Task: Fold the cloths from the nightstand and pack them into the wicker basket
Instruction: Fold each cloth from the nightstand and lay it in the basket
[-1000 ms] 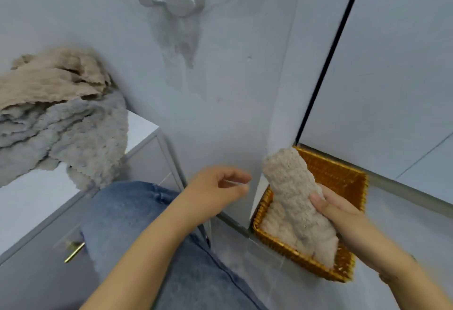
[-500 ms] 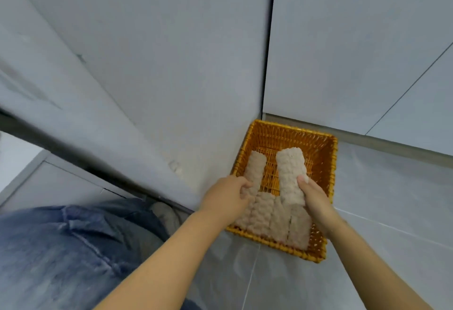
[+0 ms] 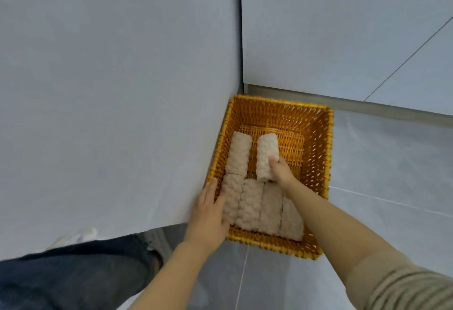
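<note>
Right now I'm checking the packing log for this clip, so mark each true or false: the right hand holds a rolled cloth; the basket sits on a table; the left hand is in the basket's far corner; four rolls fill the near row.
1. The right hand holds a rolled cloth: true.
2. The wicker basket sits on a table: false, on the tiled floor.
3. The left hand is in the far corner: false, at the near left edge.
4. Four rolls fill the near row: true.
</note>
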Tool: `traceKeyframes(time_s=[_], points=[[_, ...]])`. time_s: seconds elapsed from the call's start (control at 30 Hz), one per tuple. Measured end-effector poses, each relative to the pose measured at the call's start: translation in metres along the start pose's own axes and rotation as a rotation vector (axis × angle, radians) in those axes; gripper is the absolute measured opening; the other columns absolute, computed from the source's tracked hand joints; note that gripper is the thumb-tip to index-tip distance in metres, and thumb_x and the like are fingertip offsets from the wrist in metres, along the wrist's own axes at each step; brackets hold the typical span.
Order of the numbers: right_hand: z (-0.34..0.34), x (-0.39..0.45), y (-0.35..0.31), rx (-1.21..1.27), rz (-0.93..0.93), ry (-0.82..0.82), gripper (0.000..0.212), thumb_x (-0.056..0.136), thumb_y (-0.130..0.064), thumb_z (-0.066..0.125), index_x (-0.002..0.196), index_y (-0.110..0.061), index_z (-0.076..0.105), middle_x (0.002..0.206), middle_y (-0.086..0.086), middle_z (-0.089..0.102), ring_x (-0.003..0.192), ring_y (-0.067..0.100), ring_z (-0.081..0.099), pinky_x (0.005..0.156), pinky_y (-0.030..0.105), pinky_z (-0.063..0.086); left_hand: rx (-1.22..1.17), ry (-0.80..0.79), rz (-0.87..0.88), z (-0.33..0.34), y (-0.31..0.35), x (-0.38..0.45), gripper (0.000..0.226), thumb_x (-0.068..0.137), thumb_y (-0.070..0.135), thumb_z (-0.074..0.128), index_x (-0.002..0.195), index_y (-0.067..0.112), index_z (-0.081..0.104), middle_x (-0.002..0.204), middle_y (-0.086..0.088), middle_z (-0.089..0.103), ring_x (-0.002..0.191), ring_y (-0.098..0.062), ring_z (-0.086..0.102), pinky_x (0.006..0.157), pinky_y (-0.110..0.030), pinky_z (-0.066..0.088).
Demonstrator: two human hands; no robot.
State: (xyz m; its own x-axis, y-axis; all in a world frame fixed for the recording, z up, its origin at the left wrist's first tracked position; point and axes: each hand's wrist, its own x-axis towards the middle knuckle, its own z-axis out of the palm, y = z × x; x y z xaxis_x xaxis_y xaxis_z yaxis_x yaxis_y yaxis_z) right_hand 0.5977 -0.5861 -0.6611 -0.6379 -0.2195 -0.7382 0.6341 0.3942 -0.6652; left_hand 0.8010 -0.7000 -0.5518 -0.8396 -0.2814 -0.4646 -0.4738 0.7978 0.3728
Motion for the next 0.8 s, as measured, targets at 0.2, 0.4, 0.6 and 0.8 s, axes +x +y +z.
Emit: traceKeyframes(time_s=[0.2,0.4,0.6,0.8], points=[[0.024,0.019,0.004,0.05,0.036,-0.018,0.048,0.103,-0.034,0.04,0.143,-0.008,0.038,0.137,0.012,0.051,0.124,0.032,0.051,0.107,0.045,0.042,-0.103,-0.033,-0.066,0.01,-0.013,0.005,0.061,0.099,0.023,0.047,0.154,0.026,0.02,0.162,-0.001,-0.013,0.15,-0.019,-0.007,0.122,-0.032,0.005],[0.036,0.025,0.02,-0.148,-0.026,0.104,0.033,0.102,-0.029,0.041,0.122,-0.007,0.056,0.131,0.022,0.052,0.12,0.04,0.052,0.105,0.044,0.041,-0.085,-0.043,-0.09,0.01,-0.003,0.006,0.065,0.099,0.02,0.047,0.155,0.025,0.014,0.162,-0.002,-0.019,0.149,-0.021,-0.013,0.117,-0.026,0.003],[0.028,0.009,0.027,-0.622,-0.468,0.28,0.06,0.097,-0.002,0.045,0.152,-0.014,0.024,0.147,0.017,0.027,0.119,0.026,0.043,0.099,0.032,0.041,-0.074,-0.054,-0.104,0.006,0.001,0.006,0.065,0.098,0.018,0.047,0.155,0.025,0.016,0.162,-0.002,-0.017,0.149,-0.022,-0.012,0.118,-0.029,0.006],[0.037,0.007,0.037,-0.979,-0.429,0.17,0.06,0.105,-0.027,0.028,0.155,-0.007,0.002,0.162,0.017,-0.005,0.145,0.032,0.015,0.109,0.033,0.035,-0.062,-0.038,-0.11,0.008,0.001,0.005,0.063,0.098,0.016,0.045,0.154,0.025,0.017,0.162,-0.003,-0.017,0.149,-0.023,-0.013,0.119,-0.029,0.007]])
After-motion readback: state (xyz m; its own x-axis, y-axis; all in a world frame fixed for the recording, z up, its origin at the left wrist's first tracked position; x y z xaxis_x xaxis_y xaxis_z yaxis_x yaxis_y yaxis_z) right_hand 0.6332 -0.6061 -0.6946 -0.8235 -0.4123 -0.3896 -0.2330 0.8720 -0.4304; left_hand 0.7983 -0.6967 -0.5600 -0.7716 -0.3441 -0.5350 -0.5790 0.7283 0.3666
